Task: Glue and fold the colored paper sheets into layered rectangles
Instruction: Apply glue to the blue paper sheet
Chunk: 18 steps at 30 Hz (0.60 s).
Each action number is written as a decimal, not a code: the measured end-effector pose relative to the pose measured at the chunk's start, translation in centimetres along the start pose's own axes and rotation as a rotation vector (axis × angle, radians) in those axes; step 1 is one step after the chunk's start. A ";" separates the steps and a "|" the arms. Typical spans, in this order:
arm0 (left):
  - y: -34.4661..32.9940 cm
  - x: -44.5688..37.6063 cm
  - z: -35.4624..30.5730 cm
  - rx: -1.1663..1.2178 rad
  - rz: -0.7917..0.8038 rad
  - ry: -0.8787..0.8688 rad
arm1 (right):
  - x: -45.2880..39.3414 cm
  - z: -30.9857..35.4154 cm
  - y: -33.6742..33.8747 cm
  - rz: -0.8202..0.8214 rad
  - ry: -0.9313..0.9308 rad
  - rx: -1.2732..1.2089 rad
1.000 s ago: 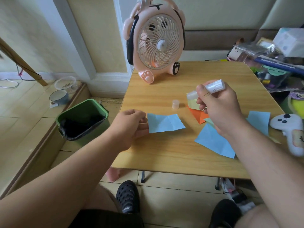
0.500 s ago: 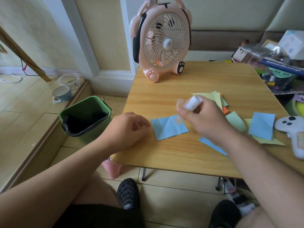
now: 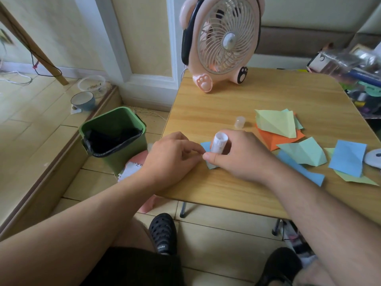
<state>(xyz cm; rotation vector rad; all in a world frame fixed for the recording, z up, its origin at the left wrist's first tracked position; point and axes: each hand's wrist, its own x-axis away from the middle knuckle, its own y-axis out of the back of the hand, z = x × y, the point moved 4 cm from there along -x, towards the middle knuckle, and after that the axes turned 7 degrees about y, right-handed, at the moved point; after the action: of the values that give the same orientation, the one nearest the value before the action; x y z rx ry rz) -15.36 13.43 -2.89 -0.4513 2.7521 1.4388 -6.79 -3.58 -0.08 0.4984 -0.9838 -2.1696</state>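
Blue paper sheet (image 3: 206,147) lies flat on the tabletop (image 3: 268,96) near its front-left edge, mostly covered by both hands; only a corner at upper left and a sliver at lower edge show. Right hand (image 3: 241,155) is closed around a white glue stick (image 3: 219,143), held roughly upright, tilted slightly, lower end down on the sheet, thumb across the front of the barrel. Left hand (image 3: 171,156) is loosely curled, fingertips pressing at the sheet's left edge, just beside the right thumb; whether it pinches the paper or only pins it cannot be told.

Translucent cap (image 3: 239,122) stands on the tabletop just behind the right hand, apart from the stick.

To the right: yellow-green folded sheet (image 3: 275,122) resting on an orange sheet (image 3: 276,139); a mint-green creased sheet (image 3: 303,150) overlapping a second blue sheet (image 3: 303,172); farther right a third blue sheet (image 3: 348,156) lying over a pale yellow one (image 3: 354,178). White object (image 3: 374,158) at the right frame edge touches this group; only part shows.

Pink desk fan (image 3: 222,42) stands at the tabletop's rear-left. Green bin (image 3: 114,139) with black liner sits on the floor left of the tabletop.
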 end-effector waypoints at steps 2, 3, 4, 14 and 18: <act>-0.1 0.3 0.1 -0.079 -0.008 -0.102 | -0.1 0.0 -0.2 0.010 0.006 -0.016; -0.1 0.4 0.2 -0.119 -0.016 -0.150 | -0.1 0.1 -0.2 0.016 0.012 -0.019; -0.1 0.6 0.2 -0.148 -0.026 -0.186 | -0.1 0.2 -0.2 0.024 0.017 -0.017; -0.2 2.2 -0.4 -0.464 -0.029 -0.349 | 0.0 -0.5 0.0 0.044 0.002 -0.004; -0.2 2.5 -1.1 -0.511 -0.007 -0.331 | 0.1 -1.0 0.4 0.026 -0.027 0.007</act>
<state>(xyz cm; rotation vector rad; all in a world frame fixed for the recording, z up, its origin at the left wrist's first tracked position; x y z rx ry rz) -17.55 11.83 -2.74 -0.1932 2.1176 2.0026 -6.12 -4.38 -0.37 0.4582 -1.0075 -2.1552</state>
